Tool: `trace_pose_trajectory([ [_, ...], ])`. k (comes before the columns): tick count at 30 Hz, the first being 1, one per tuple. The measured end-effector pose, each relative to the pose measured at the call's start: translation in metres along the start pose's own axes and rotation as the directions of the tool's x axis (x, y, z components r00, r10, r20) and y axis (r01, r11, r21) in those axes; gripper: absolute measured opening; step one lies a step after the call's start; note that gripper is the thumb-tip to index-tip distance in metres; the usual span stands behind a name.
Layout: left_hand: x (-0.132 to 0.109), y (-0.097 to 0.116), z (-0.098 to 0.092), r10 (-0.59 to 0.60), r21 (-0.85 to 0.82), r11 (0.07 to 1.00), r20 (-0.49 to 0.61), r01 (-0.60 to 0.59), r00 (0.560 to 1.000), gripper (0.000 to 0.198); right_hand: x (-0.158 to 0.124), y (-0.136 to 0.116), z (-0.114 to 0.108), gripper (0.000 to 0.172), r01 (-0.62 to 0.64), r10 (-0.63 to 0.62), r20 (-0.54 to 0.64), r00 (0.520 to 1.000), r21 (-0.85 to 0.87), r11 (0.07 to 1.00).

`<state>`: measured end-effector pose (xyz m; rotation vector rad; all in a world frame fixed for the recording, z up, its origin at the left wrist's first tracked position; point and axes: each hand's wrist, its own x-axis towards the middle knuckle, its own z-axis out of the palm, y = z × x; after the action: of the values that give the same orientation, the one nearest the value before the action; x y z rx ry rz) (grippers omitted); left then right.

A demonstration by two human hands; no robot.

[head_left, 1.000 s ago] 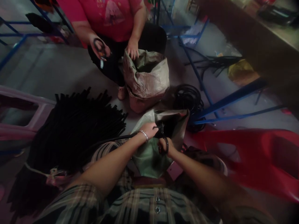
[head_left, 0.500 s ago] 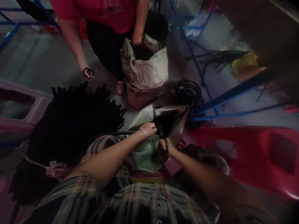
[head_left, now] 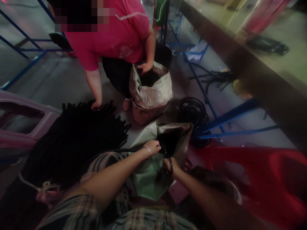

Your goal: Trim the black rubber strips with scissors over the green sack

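Note:
My left hand (head_left: 153, 147), with a thin bracelet at the wrist, is closed on a long black strip (head_left: 122, 150) at the mouth of a greenish woven sack (head_left: 152, 183). The strip runs back over my lap toward the left. My right hand (head_left: 173, 166) is wrapped round the black handles of a pair of scissors (head_left: 171, 164). Their blades sit close to the strip's end, too dark to tell how far apart they are. Left of me lies a thick bundle of black strips (head_left: 79, 137), tied with pale string (head_left: 45, 188).
Opposite me a co-worker in a pink shirt (head_left: 120, 41) has one hand on the bundle's ends and the other in a pale sack (head_left: 152, 97). Black coiled tubing (head_left: 193, 110), a blue metal frame (head_left: 230, 116) and a red plastic stool (head_left: 259, 179) are to the right. A pink stool (head_left: 35, 124) stands left.
My view has tilted upward, so the scene sits lower. The co-worker leans forward, and their hand that carried scissors has come down onto the bundle's ends. My hands keep nearly the same pose.

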<state>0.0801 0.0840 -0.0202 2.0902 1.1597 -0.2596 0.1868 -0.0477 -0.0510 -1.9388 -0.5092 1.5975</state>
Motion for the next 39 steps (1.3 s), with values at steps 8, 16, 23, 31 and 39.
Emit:
trace_pose_trajectory([
  [8, 0.003, -0.004, -0.01, -0.014, -0.187, 0.982, -0.092, -0.004, 0.996, 0.025, -0.004, -0.019, -0.009, 0.017, 0.03, -0.031, -0.077, 0.997, -0.02, 0.999],
  [16, -0.002, -0.006, -0.032, 0.07, -0.233, 0.965, -0.205, -0.118, 0.976, 0.026, 0.005, -0.019, -0.015, 0.016, 0.173, -0.174, -0.007, 0.985, -0.081, 0.982],
  [23, -0.005, -0.001, -0.036, 0.039, -0.422, 0.897, -0.214, -0.128, 0.976, 0.025, 0.0, -0.028, -0.015, 0.012, 0.201, -0.207, 0.002, 0.978, -0.25, 0.947],
  [31, -0.005, 0.009, -0.027, -0.035, -0.737, 0.676, -0.023, 0.007, 0.999, 0.018, 0.003, -0.016, -0.019, 0.019, 0.353, -0.324, 0.146, 0.935, -0.277, 0.894],
  [39, -0.006, 0.012, -0.017, -0.013, -0.771, 0.637, 0.023, 0.026, 1.0, 0.02, 0.005, -0.024, -0.021, 0.015, 0.353, -0.321, 0.151, 0.935, -0.298, 0.887],
])
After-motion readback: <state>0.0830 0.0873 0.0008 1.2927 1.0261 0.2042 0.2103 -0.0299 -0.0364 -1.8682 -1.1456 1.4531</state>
